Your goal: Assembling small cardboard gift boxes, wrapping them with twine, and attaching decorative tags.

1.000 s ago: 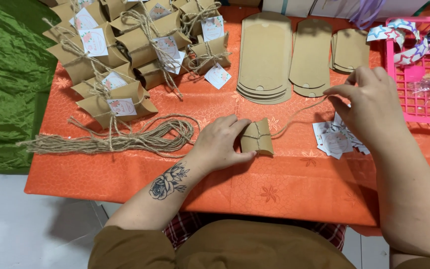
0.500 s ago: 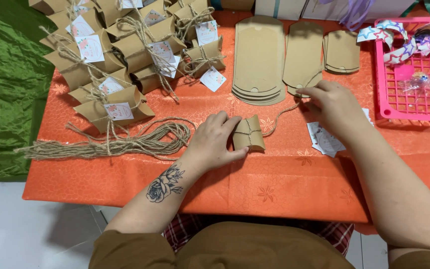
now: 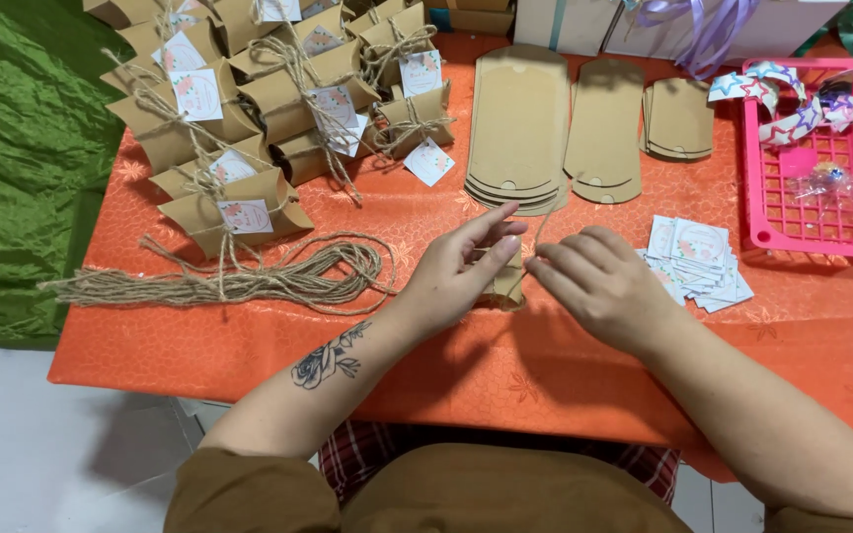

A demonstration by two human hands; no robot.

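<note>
From above, looking down at the bench [image 3: 249,345], which has an orange cloth on it. The left hand [image 3: 461,271] and the right hand [image 3: 599,286] are close together in the middle. Between them sits a small brown paper box [image 3: 505,284], mostly hidden by the fingers. The left hand is curled round the box and its fingertips pinch a thin string [image 3: 541,229] just above it. The right hand is bent too, with its fingertips at the same string, so both hands grip the string over the box.

To the left of the left hand lies a bundle of brown string [image 3: 249,281], stretched out long on the bench. Behind it is a pile of finished boxes [image 3: 269,99], each tied with string and with a small white tag.

Behind the hands lie flat brown cards [image 3: 520,123] in a few stacks. Just beside the right hand is a heap of little white tags [image 3: 698,259]. Further right stands a pink basket [image 3: 772,232] with star shapes and clear wrappers inside.

A green cloth [image 3: 12,168] hangs past the left edge of the bench.
</note>
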